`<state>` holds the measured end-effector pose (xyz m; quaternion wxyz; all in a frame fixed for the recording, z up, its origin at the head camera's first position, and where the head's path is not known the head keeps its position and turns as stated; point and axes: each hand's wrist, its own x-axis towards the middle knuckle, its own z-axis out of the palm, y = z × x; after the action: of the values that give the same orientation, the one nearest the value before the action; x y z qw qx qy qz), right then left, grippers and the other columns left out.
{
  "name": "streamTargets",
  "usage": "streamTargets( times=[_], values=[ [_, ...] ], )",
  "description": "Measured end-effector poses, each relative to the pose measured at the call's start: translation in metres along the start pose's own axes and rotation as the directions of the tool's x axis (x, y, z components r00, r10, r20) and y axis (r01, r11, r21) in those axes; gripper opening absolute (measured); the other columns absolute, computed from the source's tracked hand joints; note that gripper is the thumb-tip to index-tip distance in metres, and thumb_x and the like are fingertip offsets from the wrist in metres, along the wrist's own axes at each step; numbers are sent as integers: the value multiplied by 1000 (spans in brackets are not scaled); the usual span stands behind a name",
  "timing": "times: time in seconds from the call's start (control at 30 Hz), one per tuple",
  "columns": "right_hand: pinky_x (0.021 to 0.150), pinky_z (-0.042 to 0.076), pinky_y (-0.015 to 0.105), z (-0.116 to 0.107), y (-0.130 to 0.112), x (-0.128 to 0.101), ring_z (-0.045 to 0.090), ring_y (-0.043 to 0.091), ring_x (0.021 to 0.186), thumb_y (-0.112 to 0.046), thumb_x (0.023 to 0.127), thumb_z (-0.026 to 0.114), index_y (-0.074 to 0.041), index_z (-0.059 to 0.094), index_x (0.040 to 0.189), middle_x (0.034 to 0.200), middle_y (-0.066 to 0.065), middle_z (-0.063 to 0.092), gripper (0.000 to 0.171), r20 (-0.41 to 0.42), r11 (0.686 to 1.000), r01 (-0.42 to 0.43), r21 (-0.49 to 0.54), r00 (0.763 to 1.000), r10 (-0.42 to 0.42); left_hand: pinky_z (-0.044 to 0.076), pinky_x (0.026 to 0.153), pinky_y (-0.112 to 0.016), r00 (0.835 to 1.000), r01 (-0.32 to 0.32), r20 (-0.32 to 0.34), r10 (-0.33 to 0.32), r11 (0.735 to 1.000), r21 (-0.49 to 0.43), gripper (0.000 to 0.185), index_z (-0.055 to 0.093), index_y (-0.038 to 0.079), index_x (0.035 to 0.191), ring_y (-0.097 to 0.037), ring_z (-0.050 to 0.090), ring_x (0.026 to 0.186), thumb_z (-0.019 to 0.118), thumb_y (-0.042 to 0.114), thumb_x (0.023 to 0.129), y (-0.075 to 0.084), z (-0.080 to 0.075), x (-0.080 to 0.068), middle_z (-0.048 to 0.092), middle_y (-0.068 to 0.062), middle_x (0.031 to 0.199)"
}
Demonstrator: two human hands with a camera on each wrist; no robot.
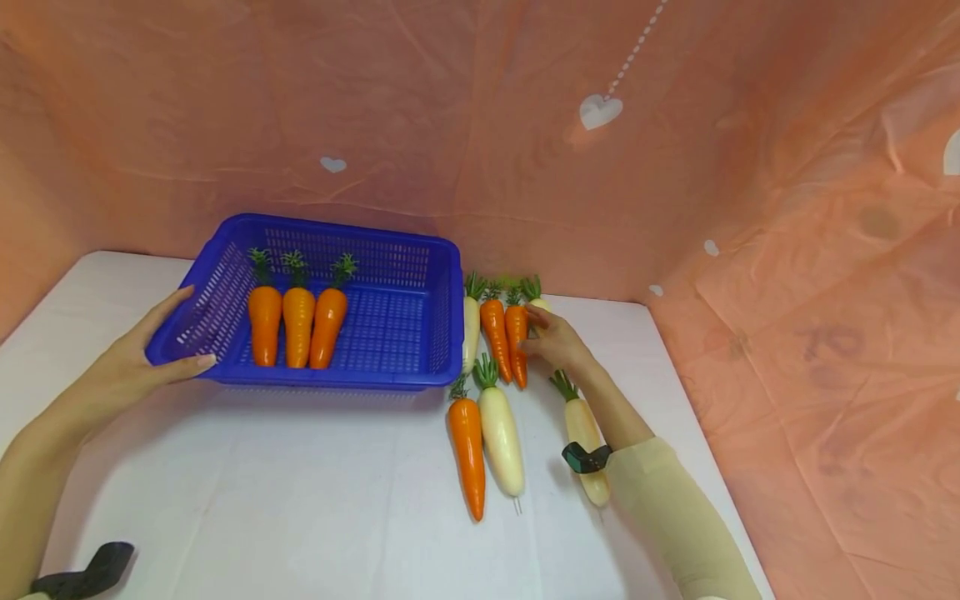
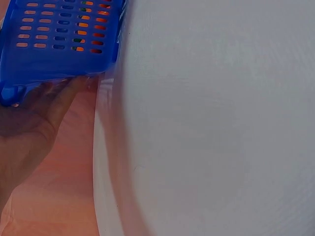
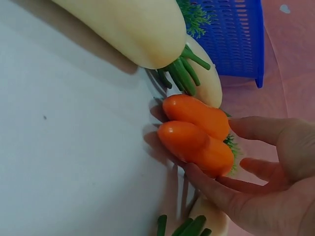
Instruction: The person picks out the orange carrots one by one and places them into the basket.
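Note:
A blue plastic basket [image 1: 375,379] holds three orange carrots [image 1: 298,325], side by side at its left. My left hand [image 1: 142,354] grips the basket's left end, thumb along the front rim; in the left wrist view, fingers reach beneath it. Right of the basket, two carrots [image 3: 197,147] lie together on the table. My right hand [image 1: 555,342] is at these carrots, its fingers spread. In the right wrist view, one fingertip touches the nearer carrot's side and another is by the farther one. White radishes [image 1: 471,329] lie on both sides of the pair, partly hidden.
In front of the pair lie another carrot [image 1: 468,454] and a white radish [image 1: 501,442]. One more radish [image 1: 583,425] lies partly under the right wrist and its dark wrist device [image 1: 585,458]. An orange sheet with white hearts [image 1: 600,111] hangs behind the white table [image 1: 300,483].

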<state>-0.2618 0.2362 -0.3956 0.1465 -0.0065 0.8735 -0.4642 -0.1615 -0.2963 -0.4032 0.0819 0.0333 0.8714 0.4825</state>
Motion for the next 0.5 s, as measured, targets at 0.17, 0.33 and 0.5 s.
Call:
streamTargets(
  times=[0.17,0.33,0.5],
  values=[
    [118,28,46,4,3,5,33,34,144,-8,85,74,-9,32,156,154,20,38,83,-2,999,3,-50,1000,-3,-9,104,-79,1000,9,7,-9,1000,7,94,-8,46,156,-57,-14,142,64,32,97,-1,0,0,-15,-20,163],
    [113,37,48,9,2,10,44,38,136,-9,85,75,-10,30,156,149,25,44,84,-26,992,-2,-124,1000,-1,-10,103,-79,1000,6,5,-6,1000,-6,93,-8,46,156,-56,-15,142,63,32,97,-2,1,1,-16,-19,163],
    [106,44,47,13,0,17,49,38,129,-10,85,76,-14,32,156,145,26,47,84,-43,986,-23,-164,999,16,-10,103,-79,1000,8,1,-8,1000,-10,93,-8,46,156,-56,-16,142,63,32,97,-2,1,1,-16,-19,163]
  ],
)
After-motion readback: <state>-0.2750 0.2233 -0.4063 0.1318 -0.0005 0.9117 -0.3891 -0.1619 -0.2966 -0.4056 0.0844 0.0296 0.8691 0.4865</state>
